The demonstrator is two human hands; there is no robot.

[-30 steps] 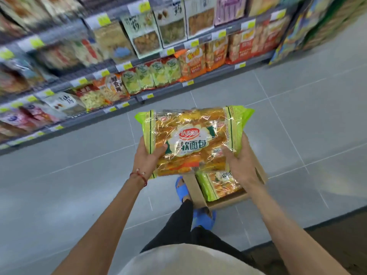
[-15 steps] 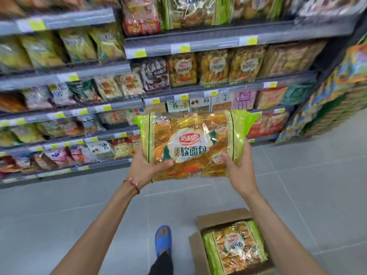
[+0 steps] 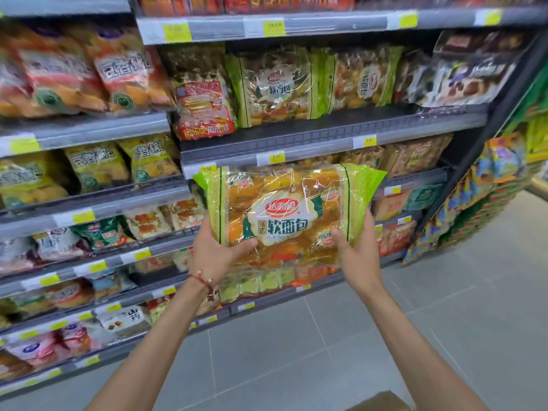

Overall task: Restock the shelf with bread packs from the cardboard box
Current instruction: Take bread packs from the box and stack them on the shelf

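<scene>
Both hands hold one bread pack [image 3: 286, 215] upright in the air in front of the shelf [image 3: 332, 134]. The left hand [image 3: 215, 253] and right hand [image 3: 355, 250] curl around its lower corners, thumbs on the front. Matching packs [image 3: 275, 84] stand on the shelf above it. A corner of the cardboard box [image 3: 382, 403] shows on the floor below.

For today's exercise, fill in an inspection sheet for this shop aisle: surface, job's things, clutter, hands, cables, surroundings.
Surface: grey shelf, bare strip at front.
Job's things: bread pack held up before the shelves; two matching packs on the shelf; corner of cardboard box on the floor.
Clutter: nothing seen.
Hands: left hand and right hand grip the pack's lower corners.
Cables: nothing seen.
Surroundings: grey tiled floor, yellow price tags.
</scene>
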